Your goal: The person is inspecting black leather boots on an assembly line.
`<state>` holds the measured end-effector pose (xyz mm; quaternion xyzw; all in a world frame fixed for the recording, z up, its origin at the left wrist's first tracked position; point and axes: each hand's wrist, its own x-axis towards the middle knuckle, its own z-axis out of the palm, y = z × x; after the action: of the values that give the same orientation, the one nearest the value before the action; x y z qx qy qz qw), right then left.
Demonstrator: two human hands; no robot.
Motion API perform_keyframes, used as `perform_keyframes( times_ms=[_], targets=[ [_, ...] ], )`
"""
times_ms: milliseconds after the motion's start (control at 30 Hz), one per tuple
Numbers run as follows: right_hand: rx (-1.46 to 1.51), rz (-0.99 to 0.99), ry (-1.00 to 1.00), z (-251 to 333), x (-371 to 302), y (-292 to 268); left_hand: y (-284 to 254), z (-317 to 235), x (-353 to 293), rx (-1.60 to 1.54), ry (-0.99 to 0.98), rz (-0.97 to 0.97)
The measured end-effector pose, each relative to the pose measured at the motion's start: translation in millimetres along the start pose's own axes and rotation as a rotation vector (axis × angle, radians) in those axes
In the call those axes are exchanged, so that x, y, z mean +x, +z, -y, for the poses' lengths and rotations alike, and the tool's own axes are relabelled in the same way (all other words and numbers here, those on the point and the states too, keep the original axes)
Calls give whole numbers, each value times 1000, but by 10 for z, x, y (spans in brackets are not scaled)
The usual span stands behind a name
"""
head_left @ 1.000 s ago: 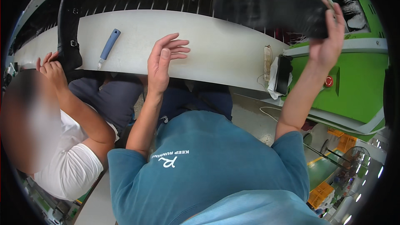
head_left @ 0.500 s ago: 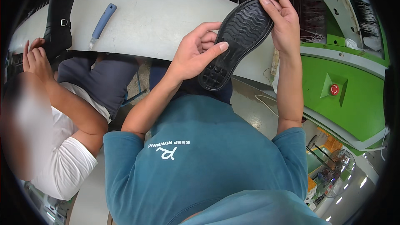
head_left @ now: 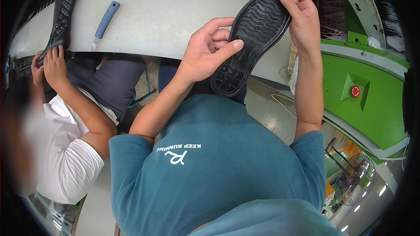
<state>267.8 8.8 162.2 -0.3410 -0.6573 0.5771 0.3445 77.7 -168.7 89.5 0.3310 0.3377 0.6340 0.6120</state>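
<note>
A black shoe sole is held up over the near edge of the white table, its wavy-ribbed tread facing me and its blocky heel end low and toward me. My left hand grips its left edge near the narrow middle, thumb on the tread and fingers partly behind. At the far toe end, my right hand pinches the rim between thumb and fingers. What the fingers touch on the sole's other side is hidden.
On the white table lies a blue-handled knife. To the left, a co-worker's hands hold a black boot. A green machine with a red button stands to the right; a fan is lower right.
The sole and both my hands have shifted slightly in view, with the same grip. The co-worker's boot has been turned, showing a studded, laced side instead of buckles.
</note>
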Motion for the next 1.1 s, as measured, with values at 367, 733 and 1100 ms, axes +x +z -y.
perform_keyframes(
  times_ms=[367, 733, 1100],
  targets=[
    [-104, -62, -73, -319, 225, -294, 1, 10, -57, -15, 13, -29],
    [-1233, 73, -12, -1511, 882, -1403, 42, 85, -112, -39, 34, -127],
    [-1544, 11, -89, -1418, 859, -1552, -10, 192, -122, -49, 86, -228]
  ],
)
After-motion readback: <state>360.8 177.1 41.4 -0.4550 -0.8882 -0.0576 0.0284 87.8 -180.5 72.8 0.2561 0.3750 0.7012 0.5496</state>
